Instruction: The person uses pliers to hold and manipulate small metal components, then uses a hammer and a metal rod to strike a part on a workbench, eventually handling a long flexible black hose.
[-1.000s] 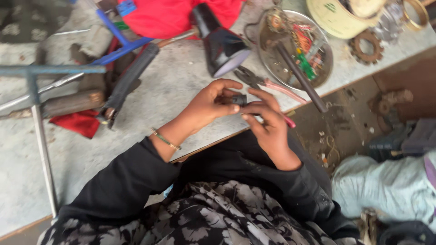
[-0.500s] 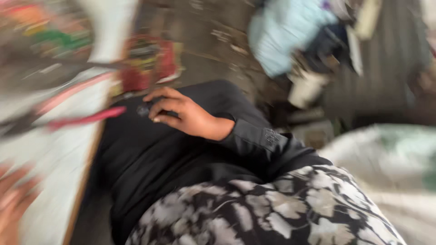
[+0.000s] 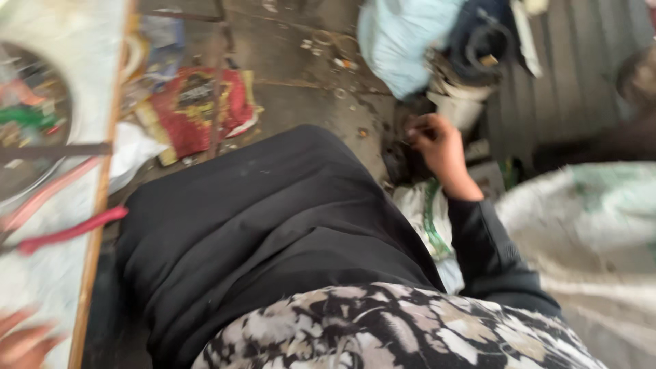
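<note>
Dirty floor (image 3: 301,89) bears a red packet (image 3: 195,109) (crumpled) and sacks (image 3: 400,41).

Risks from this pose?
1. The right hand reaches down beside the lap into floor clutter near a white cup; the frame is blurred, so a fumbled or wrong pick seems likely.
2. Red-handled pliers overhang the table edge and could be knocked off.
3. The left hand sits at the frame's corner, barely watched.

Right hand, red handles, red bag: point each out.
Right hand (image 3: 437,145), head view, back of the hand.
Red handles (image 3: 72,231), head view, middle of lower handle.
Red bag (image 3: 195,113), head view, printed front.
</note>
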